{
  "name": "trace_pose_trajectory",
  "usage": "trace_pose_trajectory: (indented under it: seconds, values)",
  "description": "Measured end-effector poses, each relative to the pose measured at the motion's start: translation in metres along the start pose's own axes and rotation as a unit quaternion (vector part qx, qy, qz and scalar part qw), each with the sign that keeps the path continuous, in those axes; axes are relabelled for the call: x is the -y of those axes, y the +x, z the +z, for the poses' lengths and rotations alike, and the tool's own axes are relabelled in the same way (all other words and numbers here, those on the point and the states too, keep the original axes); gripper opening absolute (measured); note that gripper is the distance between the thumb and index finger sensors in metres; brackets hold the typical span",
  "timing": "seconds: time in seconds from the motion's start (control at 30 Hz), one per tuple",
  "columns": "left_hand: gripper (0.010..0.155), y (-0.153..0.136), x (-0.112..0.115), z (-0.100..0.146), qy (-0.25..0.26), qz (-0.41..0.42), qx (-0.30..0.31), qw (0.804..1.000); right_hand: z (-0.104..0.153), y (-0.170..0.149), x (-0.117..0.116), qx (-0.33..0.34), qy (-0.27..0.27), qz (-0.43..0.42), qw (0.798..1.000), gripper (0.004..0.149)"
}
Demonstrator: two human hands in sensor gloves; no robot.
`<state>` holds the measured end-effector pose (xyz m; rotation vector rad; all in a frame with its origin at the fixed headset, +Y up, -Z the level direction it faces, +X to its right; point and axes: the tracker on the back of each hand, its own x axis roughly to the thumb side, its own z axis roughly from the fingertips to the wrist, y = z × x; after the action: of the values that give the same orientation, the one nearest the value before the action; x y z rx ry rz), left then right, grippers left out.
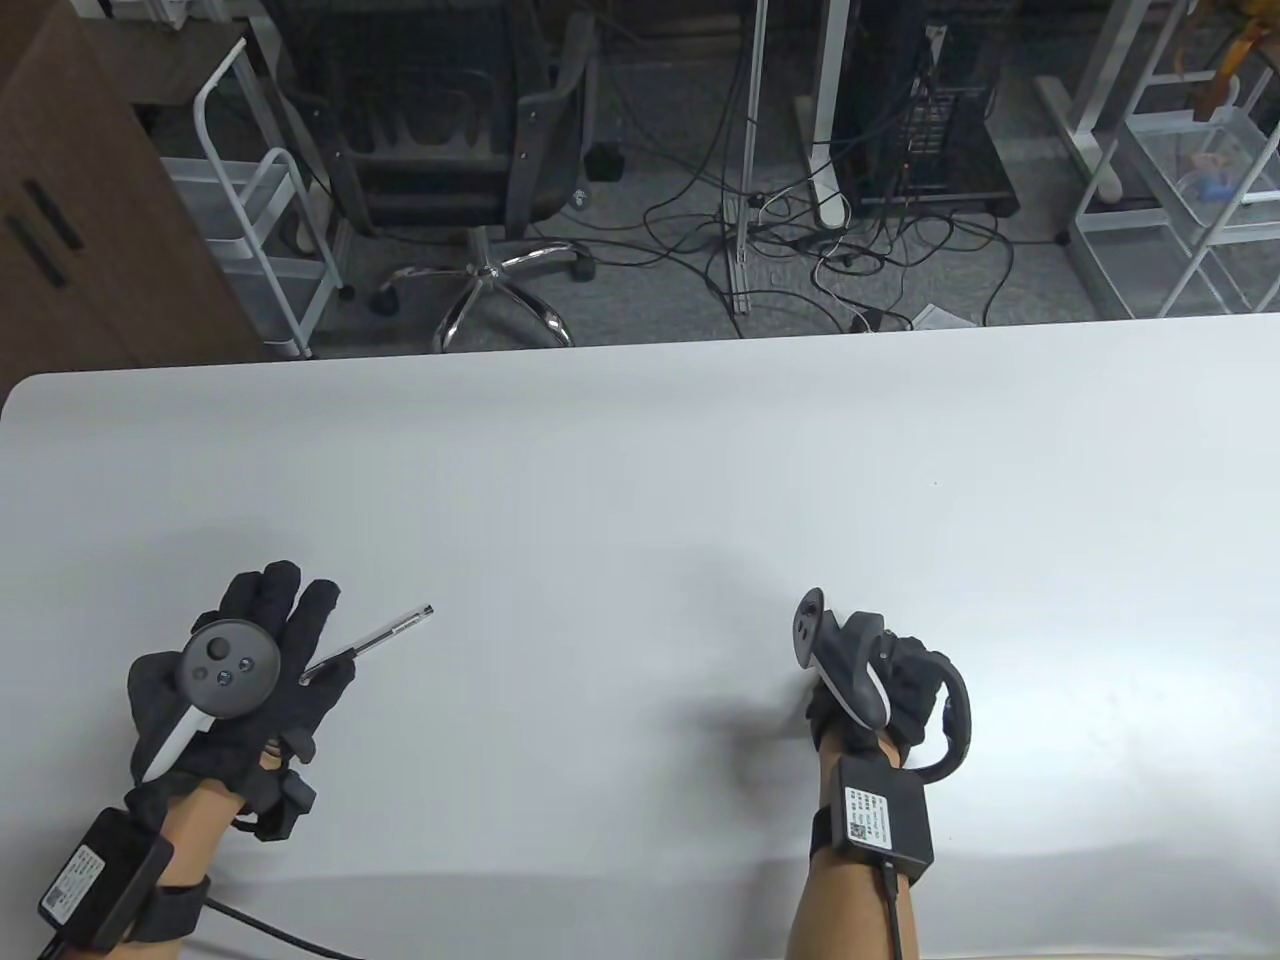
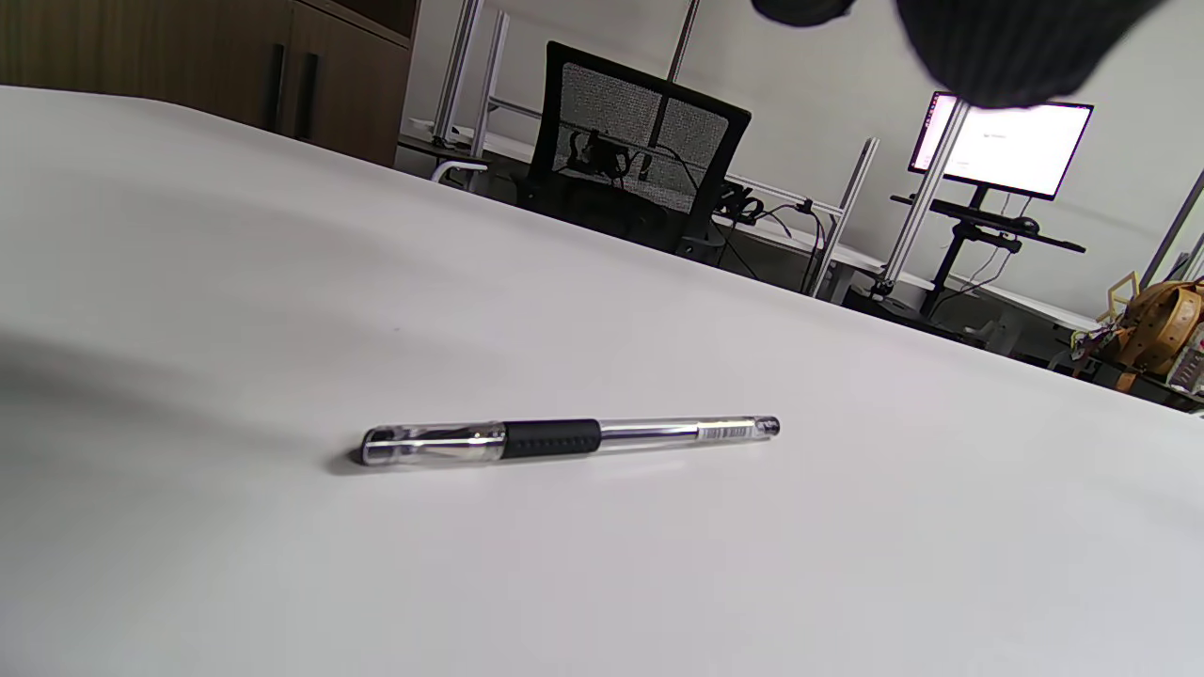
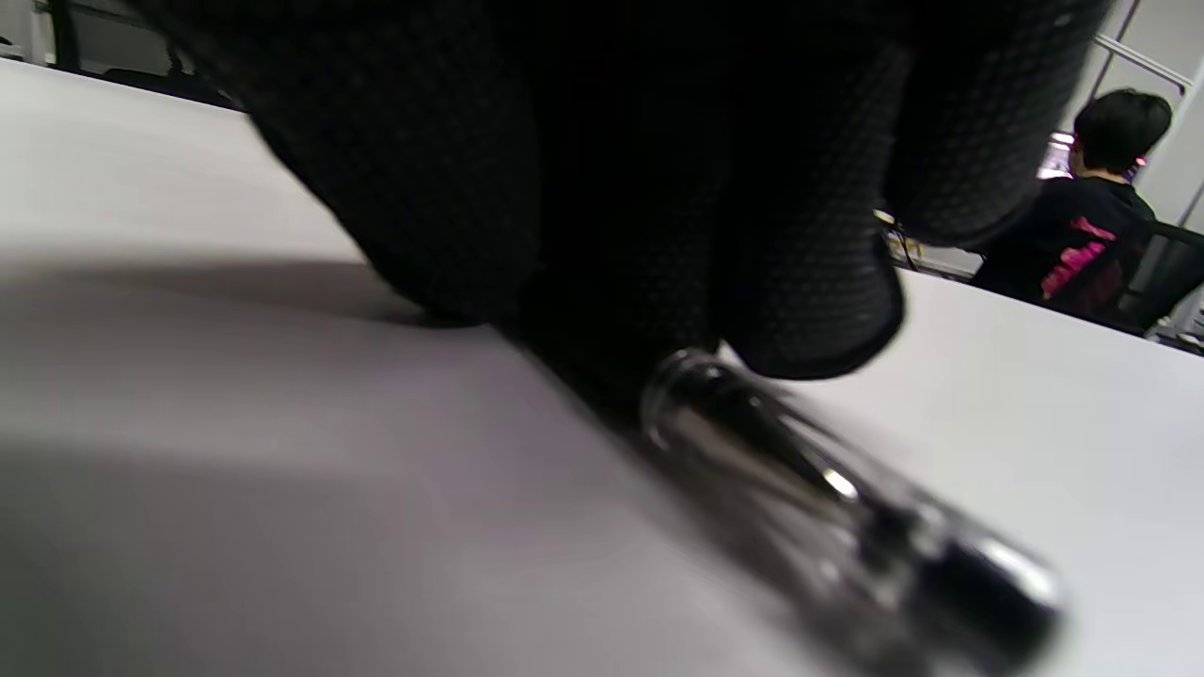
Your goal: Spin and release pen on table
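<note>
A clear pen with a black grip lies flat on the white table, just right of my left hand. In the left wrist view the pen lies free, with my fingertips above it and apart from it. The left hand is spread flat and holds nothing. My right hand is curled at the table's right middle. In the right wrist view its fingers close over one end of a second clear pen that rests on the table. That pen is hidden in the table view.
The table's far edge runs across the view, with an office chair, cables and racks on the floor beyond. A cable trails from my left wrist along the near edge.
</note>
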<state>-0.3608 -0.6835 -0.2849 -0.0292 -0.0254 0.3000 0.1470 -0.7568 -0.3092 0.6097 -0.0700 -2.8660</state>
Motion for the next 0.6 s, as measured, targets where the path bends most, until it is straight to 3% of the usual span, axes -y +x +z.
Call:
trace_pose_trajectory:
  seconds: [0.23, 0.6]
  values:
    - [0.078, 0.0, 0.001, -0.001, -0.004, 0.001, 0.001, 1.0, 0.001, -0.007, 0.001, 0.015, -0.004, -0.063, 0.998, 0.048]
    - [0.078, 0.0, 0.001, -0.001, -0.009, 0.004, -0.002, 1.0, 0.018, 0.033, 0.044, 0.121, -0.038, -0.128, 0.984, 0.049]
